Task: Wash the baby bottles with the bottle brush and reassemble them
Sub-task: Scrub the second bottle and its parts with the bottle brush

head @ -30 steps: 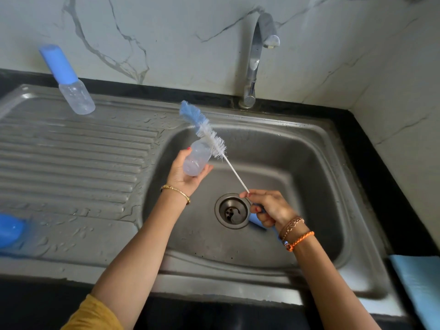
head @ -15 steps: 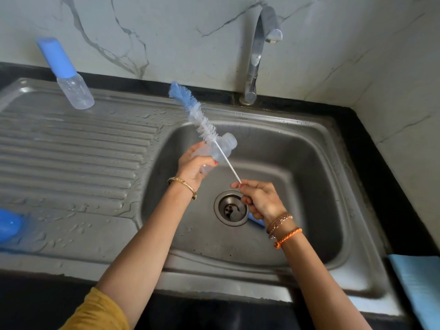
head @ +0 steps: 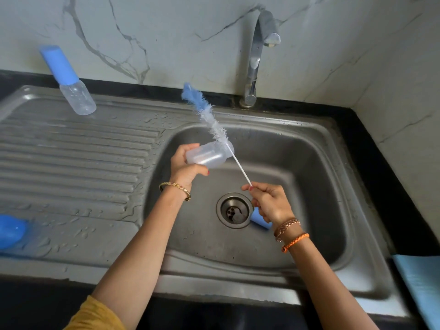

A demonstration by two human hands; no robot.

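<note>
My left hand (head: 184, 166) grips a clear, uncapped baby bottle (head: 207, 155) on its side above the sink basin (head: 297, 186), mouth pointing right. My right hand (head: 267, 202) holds the bottle brush (head: 213, 122) by its thin white stem, and the blue handle end pokes out below the hand. The blue-and-white bristles slant up to the left, outside the bottle and just behind its mouth. A second bottle with a blue cap (head: 69, 81) stands at the back left of the drainboard.
The wet ribbed drainboard (head: 71, 167) fills the left side. A blue rounded object (head: 10, 231) lies at its front left edge. The tap (head: 260, 51) rises behind the basin, with no water running. The drain (head: 234, 210) sits mid-basin. A light blue cloth (head: 421, 287) lies at the far right.
My left hand turned the bottle from upright onto its side, mouth to the right. The brush moved up and left, its bristles now behind the bottle's mouth.
</note>
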